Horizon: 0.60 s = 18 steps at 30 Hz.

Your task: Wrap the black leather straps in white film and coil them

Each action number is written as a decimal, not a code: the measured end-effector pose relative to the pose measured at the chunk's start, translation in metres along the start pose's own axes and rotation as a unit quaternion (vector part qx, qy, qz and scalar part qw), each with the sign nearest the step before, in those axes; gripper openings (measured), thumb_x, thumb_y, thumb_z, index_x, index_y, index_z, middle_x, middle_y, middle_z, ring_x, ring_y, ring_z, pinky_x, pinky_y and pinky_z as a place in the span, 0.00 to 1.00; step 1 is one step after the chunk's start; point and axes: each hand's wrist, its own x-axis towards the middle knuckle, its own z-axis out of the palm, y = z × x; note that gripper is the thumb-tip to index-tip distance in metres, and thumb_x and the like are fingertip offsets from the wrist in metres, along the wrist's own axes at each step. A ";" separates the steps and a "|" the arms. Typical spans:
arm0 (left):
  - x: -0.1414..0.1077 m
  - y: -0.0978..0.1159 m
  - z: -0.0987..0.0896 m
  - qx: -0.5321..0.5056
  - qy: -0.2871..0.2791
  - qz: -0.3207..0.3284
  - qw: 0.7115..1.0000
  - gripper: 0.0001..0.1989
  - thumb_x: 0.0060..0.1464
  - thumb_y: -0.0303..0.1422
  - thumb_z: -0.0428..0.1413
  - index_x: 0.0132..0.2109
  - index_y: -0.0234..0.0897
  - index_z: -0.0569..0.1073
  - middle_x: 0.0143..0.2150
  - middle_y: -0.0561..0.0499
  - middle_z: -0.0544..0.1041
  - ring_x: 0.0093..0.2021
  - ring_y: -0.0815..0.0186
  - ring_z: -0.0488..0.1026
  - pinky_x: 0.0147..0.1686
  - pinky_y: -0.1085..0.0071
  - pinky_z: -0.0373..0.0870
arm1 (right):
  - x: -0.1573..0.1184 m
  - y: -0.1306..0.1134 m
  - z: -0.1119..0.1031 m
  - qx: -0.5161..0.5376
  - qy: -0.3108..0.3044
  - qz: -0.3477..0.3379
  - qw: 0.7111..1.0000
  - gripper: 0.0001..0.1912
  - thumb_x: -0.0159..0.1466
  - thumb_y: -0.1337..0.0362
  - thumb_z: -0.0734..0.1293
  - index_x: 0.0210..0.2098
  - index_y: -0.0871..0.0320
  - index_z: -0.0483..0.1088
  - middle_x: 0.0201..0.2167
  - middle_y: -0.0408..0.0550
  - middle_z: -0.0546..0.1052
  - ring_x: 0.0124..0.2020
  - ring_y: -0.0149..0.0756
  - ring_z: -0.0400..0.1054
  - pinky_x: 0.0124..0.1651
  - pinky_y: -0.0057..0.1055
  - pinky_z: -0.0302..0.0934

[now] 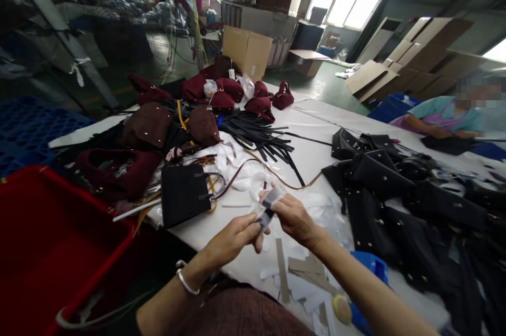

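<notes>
Between my two hands is a short black strap [266, 217] with clear plastic or film around part of it. My left hand [242, 231] pinches its lower end, thumb on top. At the upper end, my right hand [291, 213] has its fingers closed on the strap and wrapping. White wrapping sheets [253, 175] and clear plastic [330, 222] lie just beyond and beside my hands. A small black handbag [182, 193] stands to the left. Paper and cardboard strips [282, 270] are scattered below my right forearm.
Dark red bags [227, 94], brown bags [148, 125] and black straps [256, 133] are heaped at the back. Black bag pieces [395, 193] cover the right side. A red bin [71, 241] stands at left. A person [443, 114] sits across the table, at right.
</notes>
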 end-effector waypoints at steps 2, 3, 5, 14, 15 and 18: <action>-0.002 0.002 -0.011 0.073 0.008 -0.039 0.997 0.16 0.62 0.45 0.49 0.39 0.36 0.69 0.26 0.55 0.69 0.27 0.68 0.64 0.30 0.72 0.61 | -0.014 0.006 0.002 -0.057 -0.077 -0.012 0.995 0.16 0.66 0.68 0.54 0.41 0.53 0.72 0.38 0.51 0.77 0.46 0.42 0.70 0.54 0.49 0.64; -0.002 0.001 -0.016 0.118 0.025 -0.047 0.992 0.13 0.59 0.43 0.53 0.39 0.37 0.69 0.27 0.56 0.68 0.27 0.69 0.63 0.29 0.73 0.60 | -0.021 0.005 0.004 -0.076 -0.101 0.005 0.992 0.15 0.66 0.68 0.53 0.38 0.55 0.71 0.35 0.52 0.75 0.42 0.42 0.70 0.50 0.48 0.65; -0.001 0.000 -0.023 0.199 0.064 -0.042 0.977 0.13 0.53 0.38 0.59 0.42 0.39 0.69 0.29 0.58 0.69 0.30 0.68 0.64 0.31 0.73 0.59 | -0.033 -0.002 0.007 -0.084 -0.150 0.059 0.983 0.12 0.67 0.64 0.55 0.35 0.57 0.68 0.33 0.52 0.73 0.37 0.41 0.67 0.46 0.45 0.65; 0.037 -0.028 -0.002 -0.036 -0.012 -0.019 0.999 0.24 0.62 0.52 0.46 0.33 0.34 0.69 0.26 0.52 0.70 0.27 0.69 0.66 0.30 0.72 0.62 | -0.038 -0.035 0.016 0.526 -0.002 0.262 0.809 0.20 0.67 0.49 0.60 0.37 0.60 0.70 0.20 0.39 0.67 0.25 0.30 0.64 0.48 0.38 0.62; 0.040 -0.031 0.008 -0.085 0.002 -0.020 0.996 0.24 0.62 0.52 0.47 0.34 0.34 0.69 0.26 0.53 0.70 0.26 0.70 0.66 0.29 0.73 0.62 | -0.034 -0.035 0.013 0.571 0.034 0.258 0.779 0.18 0.66 0.50 0.62 0.37 0.60 0.71 0.21 0.39 0.67 0.26 0.30 0.65 0.49 0.38 0.63; 0.045 -0.039 0.040 -0.185 0.082 -0.037 0.979 0.21 0.60 0.52 0.51 0.40 0.36 0.68 0.26 0.57 0.66 0.19 0.76 0.57 0.20 0.77 0.54 | -0.023 -0.032 0.001 0.592 0.128 0.236 0.760 0.13 0.64 0.54 0.66 0.40 0.58 0.71 0.27 0.41 0.70 0.32 0.31 0.68 0.46 0.35 0.64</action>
